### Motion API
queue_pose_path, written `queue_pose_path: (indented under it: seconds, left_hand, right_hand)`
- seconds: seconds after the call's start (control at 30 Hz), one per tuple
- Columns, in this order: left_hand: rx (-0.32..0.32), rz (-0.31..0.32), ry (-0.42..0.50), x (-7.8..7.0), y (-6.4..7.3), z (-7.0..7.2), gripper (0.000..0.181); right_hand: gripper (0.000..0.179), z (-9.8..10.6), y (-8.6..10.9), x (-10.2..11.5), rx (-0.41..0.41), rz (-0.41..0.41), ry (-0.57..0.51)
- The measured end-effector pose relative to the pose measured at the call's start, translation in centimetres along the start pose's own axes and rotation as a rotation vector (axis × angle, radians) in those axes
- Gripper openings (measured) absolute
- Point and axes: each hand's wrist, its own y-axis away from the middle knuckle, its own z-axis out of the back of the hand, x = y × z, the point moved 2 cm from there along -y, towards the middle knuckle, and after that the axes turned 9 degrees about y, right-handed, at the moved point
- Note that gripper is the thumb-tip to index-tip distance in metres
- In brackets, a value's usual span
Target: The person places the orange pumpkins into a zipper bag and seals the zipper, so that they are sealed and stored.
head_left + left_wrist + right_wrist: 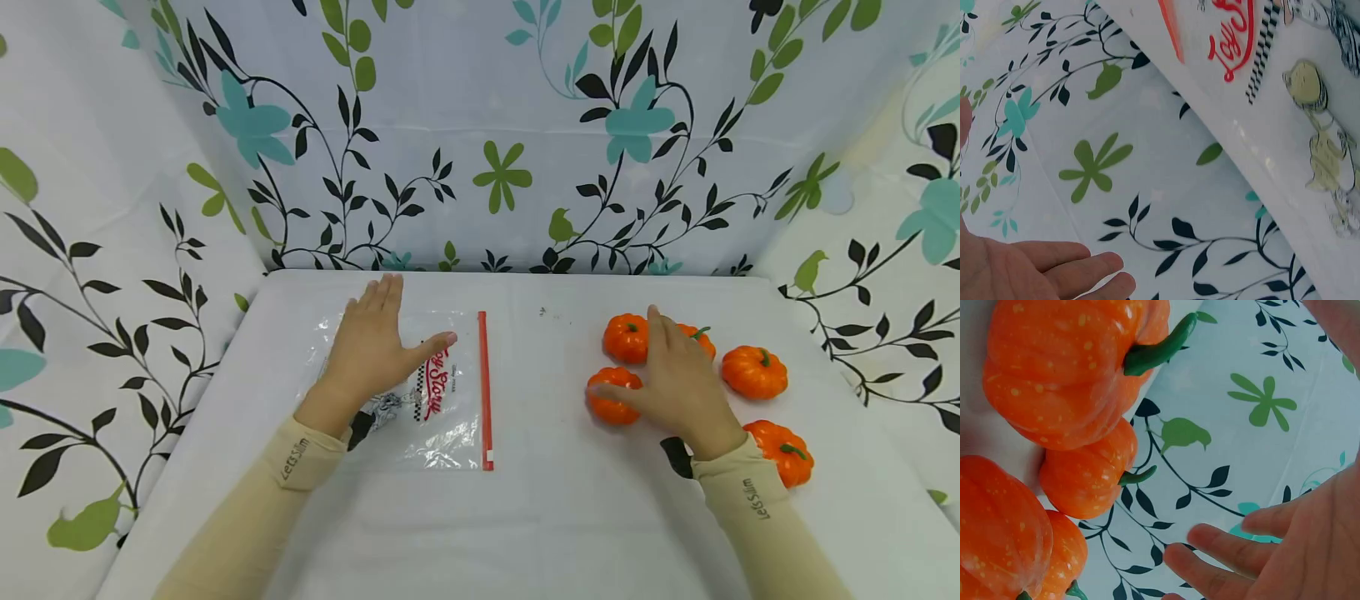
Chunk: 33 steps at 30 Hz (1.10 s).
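Hovering outspread, left hand [369, 346] is above a flat clear bag [453, 437], right hand [681, 396] above pumpkins [625, 339].

red "toy story" [435, 387] on the clear bag [457, 433], "lets slim" [294, 459] on both sleeves [772, 533]

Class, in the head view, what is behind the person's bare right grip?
Partly visible behind the right grip are a glossy, green-stemmed orange pumpkin and, crossed by the thumb, a second round orange pumpkin. Their covered parts, and anything fully hidden there, cannot be seen.
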Motion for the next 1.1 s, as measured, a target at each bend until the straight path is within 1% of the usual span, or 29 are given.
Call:
queue_pose_path:
  seconds: [0.1, 0.17, 0.27, 0.37, 0.5, 0.6, 0.7, 0.83, 0.9, 1.0, 1.1]
  left_hand:
    - [-0.005, 0.013, 0.103, -0.8, 0.1, -1.3, 0.106]
    - [0.005, 0.034, 0.144, -1.4, 0.3, -2.2, 0.100]
    - [0.014, 0.029, 0.160, -2.1, 0.6, -3.5, 0.090]
    - [0.013, 0.000, 0.158, -2.8, 0.8, -4.6, 0.078]
    - [0.030, -0.022, 0.110, -3.6, 1.1, -6.0, 0.060]
    - [0.062, -0.032, 0.051, -4.2, 1.3, -6.9, 0.048]
    - [0.092, -0.051, 0.001, -4.8, 1.6, -7.7, 0.039]
    - [0.131, -0.061, -0.064, -5.1, 1.6, -8.9, 0.026]
    - [0.156, -0.057, -0.090, -5.1, 1.5, -9.5, 0.028]
    - [0.191, -0.059, -0.121, -5.3, 1.4, -10.2, 0.037]
    - [0.211, -0.067, -0.136, -5.5, 1.4, -10.7, 0.042]
  right_hand:
    - [0.138, -0.3, 0.1, 0.2, -0.004, 0.016, 0.014]
    - [0.135, -0.6, 0.2, 0.4, 0.009, 0.029, 0.027]
    - [0.131, -0.9, 0.5, 0.6, 0.062, 0.021, 0.040]
    - [0.126, -1.3, 0.7, 0.7, 0.108, 0.012, 0.049]
    - [0.115, -1.7, 0.8, 0.8, 0.113, 0.023, 0.058]
    - [0.107, -1.9, 0.8, 0.9, 0.114, 0.038, 0.093]
    - [0.101, -2.1, 0.7, 1.1, 0.135, 0.047, 0.124]
    - [0.095, -2.3, 0.7, 1.2, 0.165, 0.066, 0.145]
    - [0.091, -2.4, 0.7, 1.2, 0.164, 0.084, 0.161]
    - [0.087, -2.6, 0.8, 1.2, 0.155, 0.102, 0.180]
    - [0.085, -2.7, 0.7, 1.2, 0.149, 0.104, 0.185]
